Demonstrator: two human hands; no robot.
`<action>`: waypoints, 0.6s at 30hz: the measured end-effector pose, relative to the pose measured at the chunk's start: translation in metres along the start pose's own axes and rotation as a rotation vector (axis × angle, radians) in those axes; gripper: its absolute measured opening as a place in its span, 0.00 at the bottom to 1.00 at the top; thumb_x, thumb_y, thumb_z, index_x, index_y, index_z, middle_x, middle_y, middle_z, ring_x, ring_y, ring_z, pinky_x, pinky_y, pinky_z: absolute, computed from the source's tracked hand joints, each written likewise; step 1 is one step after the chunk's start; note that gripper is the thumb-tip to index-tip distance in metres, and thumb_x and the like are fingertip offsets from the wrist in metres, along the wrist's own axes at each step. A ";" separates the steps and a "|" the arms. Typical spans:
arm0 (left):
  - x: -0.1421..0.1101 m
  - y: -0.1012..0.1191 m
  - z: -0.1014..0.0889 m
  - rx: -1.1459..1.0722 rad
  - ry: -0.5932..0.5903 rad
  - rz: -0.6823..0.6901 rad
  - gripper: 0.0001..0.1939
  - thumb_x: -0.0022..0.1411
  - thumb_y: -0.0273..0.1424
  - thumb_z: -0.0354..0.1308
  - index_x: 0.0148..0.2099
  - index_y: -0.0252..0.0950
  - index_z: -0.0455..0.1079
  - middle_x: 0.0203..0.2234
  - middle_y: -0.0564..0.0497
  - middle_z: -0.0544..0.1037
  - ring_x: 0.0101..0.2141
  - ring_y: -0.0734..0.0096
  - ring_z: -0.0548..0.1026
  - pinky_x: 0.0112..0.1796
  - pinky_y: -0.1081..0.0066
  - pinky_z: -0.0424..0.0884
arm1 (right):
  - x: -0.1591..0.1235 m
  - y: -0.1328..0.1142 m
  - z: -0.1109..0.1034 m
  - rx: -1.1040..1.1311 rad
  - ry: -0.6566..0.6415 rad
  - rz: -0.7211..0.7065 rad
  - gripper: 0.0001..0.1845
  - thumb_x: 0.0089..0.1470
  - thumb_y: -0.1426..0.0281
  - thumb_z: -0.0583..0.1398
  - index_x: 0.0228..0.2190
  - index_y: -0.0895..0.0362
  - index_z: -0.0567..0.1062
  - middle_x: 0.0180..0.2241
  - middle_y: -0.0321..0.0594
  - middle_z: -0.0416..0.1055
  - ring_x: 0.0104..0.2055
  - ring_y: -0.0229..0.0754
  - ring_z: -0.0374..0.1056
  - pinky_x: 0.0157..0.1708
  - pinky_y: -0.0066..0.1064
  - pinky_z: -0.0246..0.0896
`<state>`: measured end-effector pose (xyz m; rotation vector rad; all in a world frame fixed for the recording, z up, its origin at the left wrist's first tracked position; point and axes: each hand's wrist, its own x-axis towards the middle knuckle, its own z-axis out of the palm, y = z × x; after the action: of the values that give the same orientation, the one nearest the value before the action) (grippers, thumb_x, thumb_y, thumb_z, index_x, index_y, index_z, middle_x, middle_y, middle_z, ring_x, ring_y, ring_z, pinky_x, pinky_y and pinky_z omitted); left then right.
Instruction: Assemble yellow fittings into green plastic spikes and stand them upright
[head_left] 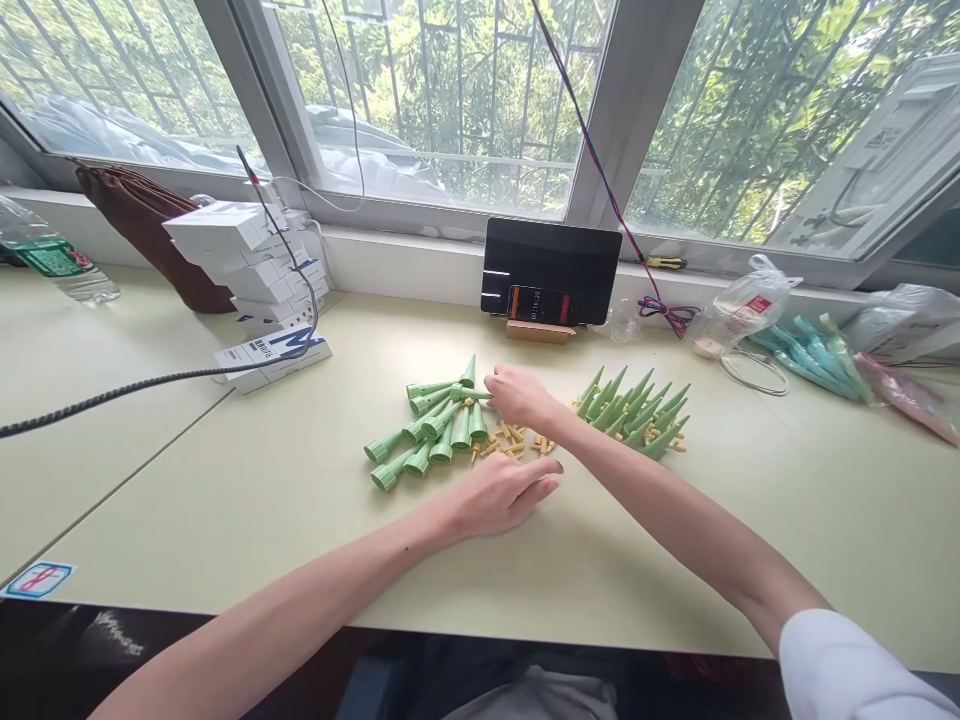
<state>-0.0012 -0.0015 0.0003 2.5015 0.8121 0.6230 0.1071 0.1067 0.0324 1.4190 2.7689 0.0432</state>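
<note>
Two heaps of green plastic cone spikes lie on the pale desk (225, 500): a left heap (431, 425) and a right heap (634, 412). Small yellow pieces (510, 440) are scattered between them. My right hand (519, 395) reaches across to the left heap, its fingers curled on a green cone (469, 394) at the heap's right edge. My left hand (504, 492) rests on the desk just in front of the yellow pieces, fingers stretched out flat and holding nothing.
A dark tablet (551, 262) with a phone (544, 305) on a wooden stand leans against the window sill. Stacked white boxes (247, 255), a brown bag (146, 225) and a water bottle (52, 260) are left; plastic bags with teal spikes (814, 355) right. A black cable (112, 390) crosses the desk.
</note>
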 end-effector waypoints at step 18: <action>0.003 -0.006 0.005 -0.564 0.110 -0.265 0.28 0.73 0.43 0.40 0.33 0.33 0.74 0.17 0.52 0.73 0.15 0.78 0.67 0.24 0.75 0.64 | -0.073 0.001 0.018 0.334 0.681 0.005 0.07 0.65 0.72 0.55 0.36 0.59 0.72 0.33 0.40 0.69 0.26 0.35 0.64 0.25 0.26 0.58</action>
<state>0.0012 0.0039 -0.0064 1.8317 0.8470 0.7727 0.1515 0.0484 0.0160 1.7543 3.4490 0.0808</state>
